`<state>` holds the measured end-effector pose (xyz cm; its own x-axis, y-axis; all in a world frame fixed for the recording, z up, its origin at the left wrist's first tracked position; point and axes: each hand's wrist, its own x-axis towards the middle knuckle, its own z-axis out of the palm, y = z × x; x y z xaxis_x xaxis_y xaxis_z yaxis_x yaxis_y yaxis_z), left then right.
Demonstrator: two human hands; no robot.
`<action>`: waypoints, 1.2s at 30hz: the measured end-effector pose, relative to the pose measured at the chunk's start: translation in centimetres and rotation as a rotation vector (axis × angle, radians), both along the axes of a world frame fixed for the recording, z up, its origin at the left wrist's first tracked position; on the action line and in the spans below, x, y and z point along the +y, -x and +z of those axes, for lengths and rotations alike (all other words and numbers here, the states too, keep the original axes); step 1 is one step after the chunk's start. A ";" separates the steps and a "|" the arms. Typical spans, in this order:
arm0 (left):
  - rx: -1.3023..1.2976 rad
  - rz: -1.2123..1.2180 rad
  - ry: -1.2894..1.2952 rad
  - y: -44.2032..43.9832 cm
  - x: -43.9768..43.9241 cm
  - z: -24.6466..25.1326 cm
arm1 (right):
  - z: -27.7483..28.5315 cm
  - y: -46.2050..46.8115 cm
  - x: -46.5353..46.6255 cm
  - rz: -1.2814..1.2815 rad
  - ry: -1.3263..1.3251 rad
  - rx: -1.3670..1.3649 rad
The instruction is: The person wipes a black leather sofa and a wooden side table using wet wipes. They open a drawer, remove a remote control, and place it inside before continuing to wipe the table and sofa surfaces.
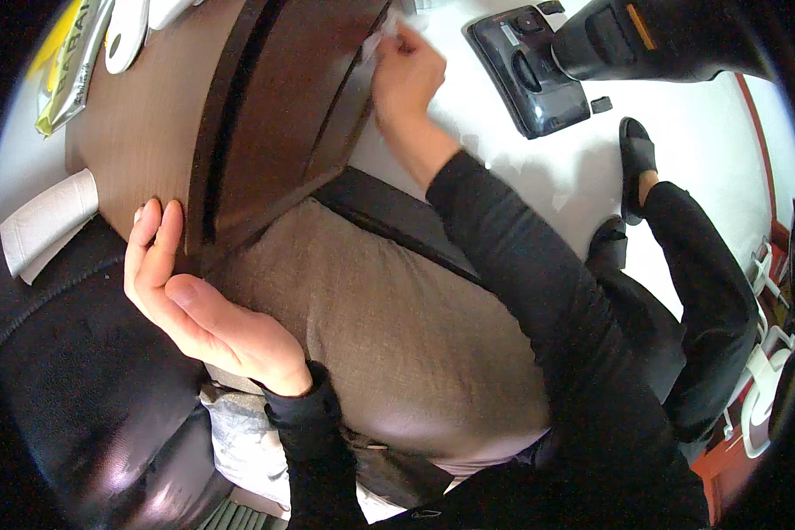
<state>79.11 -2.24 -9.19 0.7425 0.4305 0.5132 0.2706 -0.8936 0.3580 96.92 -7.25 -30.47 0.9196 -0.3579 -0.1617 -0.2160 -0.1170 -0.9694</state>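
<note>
My right hand [407, 83] is closed around a crumpled white tissue or wipe [385, 33], held at the far edge of a dark brown wooden cabinet [291, 86]. Part of the tissue is hidden behind the fingers, and this area is slightly blurred. My left hand [218, 305] holds nothing. Its fingertips rest at the near corner of the cabinet's brown top [152, 106], with the thumb held apart from them. Below the cabinet, between my arms, lies a large brown fabric-covered cushion or seat [411, 324].
Black leather upholstery [93, 344] fills the left, with a pale folded cloth [50, 222] over its edge. A yellow-and-clear packet [73, 73] and a white plastic handle [124, 40] lie at upper left. A black floor-cleaner head [530, 73] stands on the white floor [550, 172].
</note>
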 end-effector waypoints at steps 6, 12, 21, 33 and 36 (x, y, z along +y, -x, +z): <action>0.019 0.052 -0.020 0.5 0.4 -0.3 | 0.0 8.7 2.4 0.220 0.013 0.212; -0.013 0.008 0.035 0.2 0.4 -0.5 | -0.3 9.5 1.8 0.210 -0.129 0.512; 0.027 0.055 0.008 -0.2 -0.1 -0.1 | -6.0 2.4 2.0 0.145 0.090 0.225; 0.038 0.026 -0.015 0.0 0.1 -0.3 | -4.3 -3.9 -0.3 0.079 0.042 0.277; 0.002 0.017 -0.006 -0.3 0.1 -0.3 | -6.6 -3.6 -1.0 0.072 0.019 0.133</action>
